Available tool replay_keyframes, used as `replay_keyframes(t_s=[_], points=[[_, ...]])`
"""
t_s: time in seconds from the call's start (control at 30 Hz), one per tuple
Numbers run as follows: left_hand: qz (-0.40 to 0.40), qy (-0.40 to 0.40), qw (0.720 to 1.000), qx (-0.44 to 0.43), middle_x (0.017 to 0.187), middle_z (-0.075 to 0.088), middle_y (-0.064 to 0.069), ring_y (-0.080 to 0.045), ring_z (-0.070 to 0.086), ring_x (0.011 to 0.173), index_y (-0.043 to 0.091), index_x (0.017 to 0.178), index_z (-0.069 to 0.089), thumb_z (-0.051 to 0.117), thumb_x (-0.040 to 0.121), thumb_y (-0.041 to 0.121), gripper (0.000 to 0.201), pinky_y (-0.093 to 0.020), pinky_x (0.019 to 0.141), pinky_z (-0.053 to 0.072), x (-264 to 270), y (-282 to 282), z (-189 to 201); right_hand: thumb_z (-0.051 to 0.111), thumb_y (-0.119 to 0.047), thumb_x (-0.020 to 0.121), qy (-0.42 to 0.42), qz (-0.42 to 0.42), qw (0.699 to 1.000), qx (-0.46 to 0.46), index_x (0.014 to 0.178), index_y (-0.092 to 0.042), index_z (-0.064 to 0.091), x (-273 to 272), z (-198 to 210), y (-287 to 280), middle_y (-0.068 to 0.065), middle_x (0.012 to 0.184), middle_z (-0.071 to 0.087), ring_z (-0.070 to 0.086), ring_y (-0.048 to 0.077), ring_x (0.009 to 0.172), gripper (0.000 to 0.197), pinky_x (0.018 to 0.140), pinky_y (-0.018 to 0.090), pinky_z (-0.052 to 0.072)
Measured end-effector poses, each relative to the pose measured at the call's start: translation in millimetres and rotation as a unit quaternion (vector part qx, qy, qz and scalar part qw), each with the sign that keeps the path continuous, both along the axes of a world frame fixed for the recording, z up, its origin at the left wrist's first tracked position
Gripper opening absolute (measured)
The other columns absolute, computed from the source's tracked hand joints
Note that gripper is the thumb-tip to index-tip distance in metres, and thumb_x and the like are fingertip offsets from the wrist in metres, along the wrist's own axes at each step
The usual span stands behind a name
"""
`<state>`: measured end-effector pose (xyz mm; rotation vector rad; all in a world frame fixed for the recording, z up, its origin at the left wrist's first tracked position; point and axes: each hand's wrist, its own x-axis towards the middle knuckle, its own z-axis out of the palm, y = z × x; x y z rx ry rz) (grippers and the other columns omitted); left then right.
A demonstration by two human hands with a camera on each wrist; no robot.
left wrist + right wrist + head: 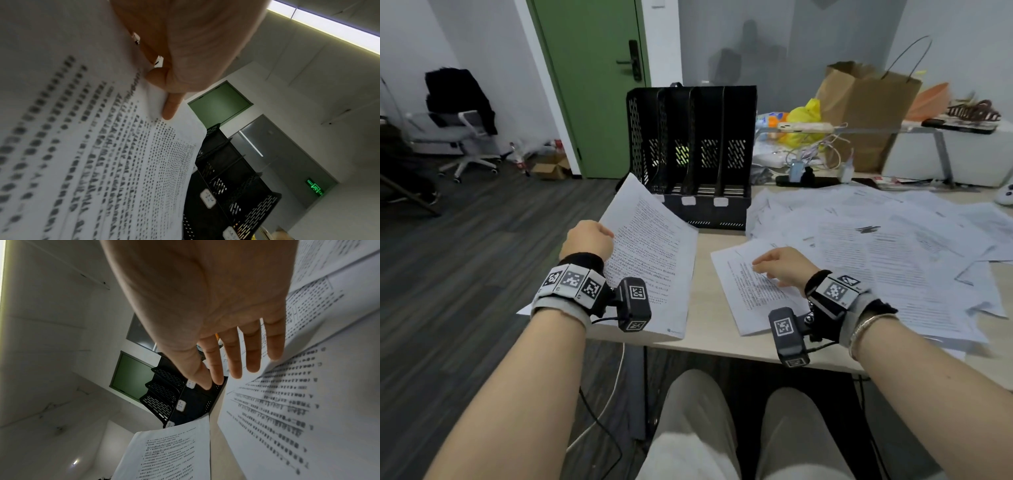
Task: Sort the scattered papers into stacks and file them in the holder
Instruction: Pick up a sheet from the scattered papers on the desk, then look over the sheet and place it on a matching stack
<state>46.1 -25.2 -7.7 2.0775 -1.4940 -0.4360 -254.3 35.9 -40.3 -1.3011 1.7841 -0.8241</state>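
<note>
holder: black holder [690, 154] at the far table edge, upright, several slots; no paper seen in any slot, so by my read filing has not begun.
left hand: left hand [587, 238] pinches the left edge of a sheet [650, 253], thumb on top in the wrist view; the sheet's far corner is lifted in front of the holder, its near end over the table [709, 329] edge.
right hand: right hand [786, 265] released, fingers straight and spread over a second sheet [753, 291] near the front edge; it grasps nothing, and contact with the paper is unclear.
pile: loose papers [876, 240] overlap at mixed angles across the right of the table, unsorted.
progress: early, as judged. at most one stack is starting at the left; nearly all sorting and all filing remain.
hidden: cannot tell if the left hand has one sheet or several. print too blurred to read, so the sorting rule is unknown. slot labels [688, 201] unreadable. slot floors dark. the pile's right side is cut off.
</note>
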Motion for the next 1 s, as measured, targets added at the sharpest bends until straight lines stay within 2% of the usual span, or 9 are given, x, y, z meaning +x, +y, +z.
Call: replay_keyframes(t_s=[0.13,0.23,0.33,0.5,0.6,0.67,0.7,0.87,1.0], points=[[-0.03,0.0,0.999,0.032,0.123,0.06,-0.017,-0.034,0.056,0.111,0.009,0.107,0.069,0.043,0.089,0.006,0.032,-0.039,0.095,0.046,-8,-1,-5,0.061,-0.006,0.088,0.002,0.003,1.0,0.004,0.108,0.004,0.065,0,-3,0,0.007,0.098,0.06,0.051,0.006,0.072,0.023,0.042,0.004,0.039],[-0.068,0.015,0.996,0.051,0.118,0.062,-0.013,-0.032,0.058,0.106,0.007,0.105,0.07,0.044,0.09,0.006,0.03,-0.036,0.092,0.048,-22,0,-14,0.06,-0.007,0.089,-0.001,-0.001,1.0,0.009,0.109,0.003,0.065,-4,-5,2,0.012,0.108,0.063,0.055,0.013,0.083,0.023,0.047,0.008,0.043],[-0.099,0.028,0.992,0.072,0.116,0.063,-0.013,-0.032,0.058,0.106,0.005,0.108,0.069,0.043,0.091,0.005,0.031,-0.036,0.091,0.048,-40,2,-24,0.06,-0.005,0.089,-0.004,-0.004,1.0,0.014,0.11,0.004,0.063,-10,-7,4,0.011,0.111,0.061,0.054,0.015,0.093,0.024,0.047,0.005,0.042],[-0.136,0.021,0.987,0.088,0.121,0.06,-0.015,-0.033,0.055,0.112,0.006,0.109,0.067,0.043,0.09,0.003,0.031,-0.036,0.094,0.047,-72,3,-39,0.061,-0.005,0.087,0.007,-0.013,1.0,0.006,0.109,0.001,0.065,-24,-10,7,0.009,0.108,0.062,0.054,0.011,0.084,0.023,0.054,0.007,0.043],[-0.146,-0.063,0.978,0.133,0.143,0.037,-0.014,-0.035,0.031,0.133,0.016,0.127,0.054,0.049,0.09,0.012,0.038,-0.043,0.11,0.031,-89,2,-48,0.061,-0.009,0.088,0.03,-0.021,0.999,-0.007,0.108,-0.002,0.066,-35,-11,9,0.011,0.115,0.064,0.056,0.016,0.093,0.022,0.074,0.019,0.041],[-0.17,-0.107,0.965,0.167,0.155,0.013,-0.011,-0.035,0.007,0.143,0.02,0.138,0.041,0.057,0.089,0.022,0.052,-0.049,0.115,0.016,-97,0,-52,0.062,-0.009,0.087,0.029,-0.026,0.999,-0.006,0.108,-0.003,0.066,-41,-11,11,0.011,0.117,0.064,0.058,0.021,0.103,0.022,0.067,0.018,0.042],[-0.194,-0.123,0.956,0.183,0.156,0.01,-0.01,-0.034,0.002,0.144,0.021,0.141,0.036,0.061,0.087,0.028,0.06,-0.05,0.116,0.012,-102,-2,-53,0.061,-0.009,0.088,0.031,-0.026,0.999,-0.006,0.107,-0.004,0.066,-44,-11,12,0.01,0.117,0.064,0.058,0.021,0.103,0.021,0.063,0.016,0.041],[-0.285,-0.172,0.913,0.237,0.147,0.036,-0.01,-0.031,0.031,0.136,0.014,0.142,0.032,0.068,0.074,0.058,0.089,-0.046,0.113,0.027,-125,-7,-67,0.061,-0.01,0.088,0.039,-0.018,0.999,-0.006,0.106,-0.007,0.067,-54,-12,17,0.007,0.115,0.064,0.054,0.014,0.096,0.02,0.07,0.019,0.041],[-0.297,-0.181,0.91,0.226,0.146,0.035,-0.01,-0.032,0.034,0.134,0.017,0.143,0.031,0.07,0.068,0.063,0.097,-0.049,0.109,0.033,-136,-5,-75,0.061,-0.009,0.088,0.029,-0.016,0.999,-0.014,0.108,-0.006,0.066,-65,-10,25,0.003,0.105,0.061,0.053,0.013,0.097,0.021,0.064,0.014,0.038]])
